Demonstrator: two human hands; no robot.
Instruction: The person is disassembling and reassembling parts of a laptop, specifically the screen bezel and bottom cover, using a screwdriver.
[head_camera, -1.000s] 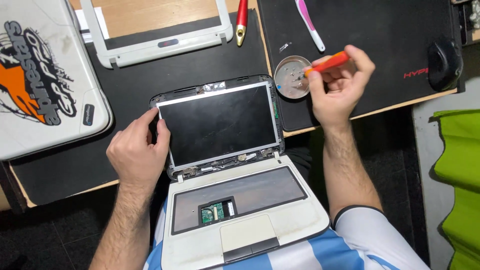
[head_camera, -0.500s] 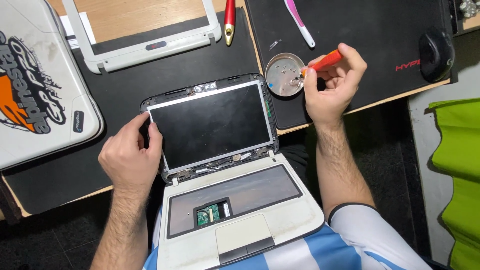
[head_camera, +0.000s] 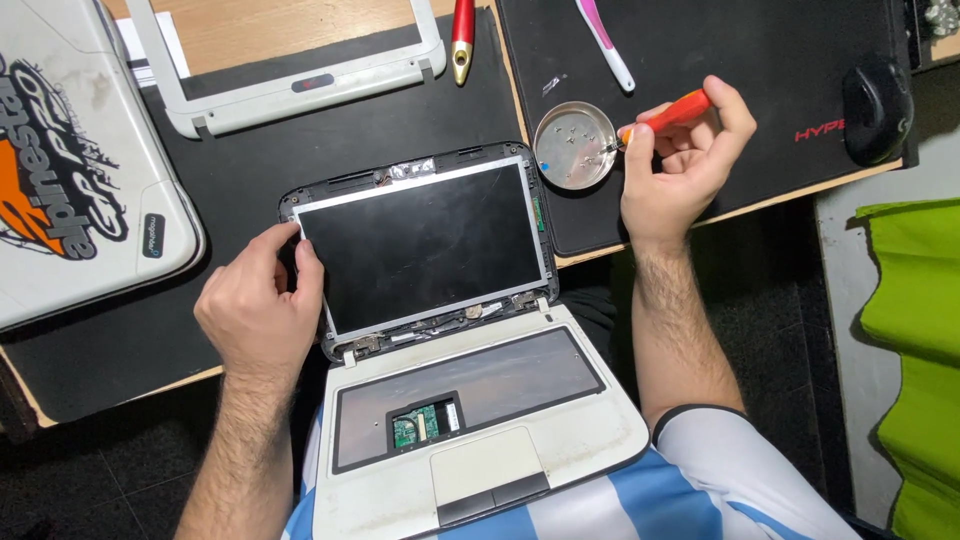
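A small white laptop (head_camera: 470, 470) rests on my lap with its keyboard removed and a green circuit board showing in the bay. Its bare dark screen panel (head_camera: 425, 245) stands without a bezel. My left hand (head_camera: 262, 310) grips the screen's left edge, thumb and fingers on the lid. My right hand (head_camera: 682, 165) holds an orange-handled screwdriver (head_camera: 672, 115), its tip over the rim of a round metal dish (head_camera: 574, 145) with several small screws inside.
The white screen bezel (head_camera: 300, 75) lies on a black mat (head_camera: 230, 180) at the back. A white laptop lid with graphics (head_camera: 70, 170) sits at left. A red pen (head_camera: 462, 35), a pink tool (head_camera: 605, 45) and a black mouse (head_camera: 877, 95) lie on the desk. Green cloth (head_camera: 915, 330) is at right.
My right hand with the screwdriver has stayed at the metal dish, shifting slightly. My left hand keeps its grip on the screen's left edge.
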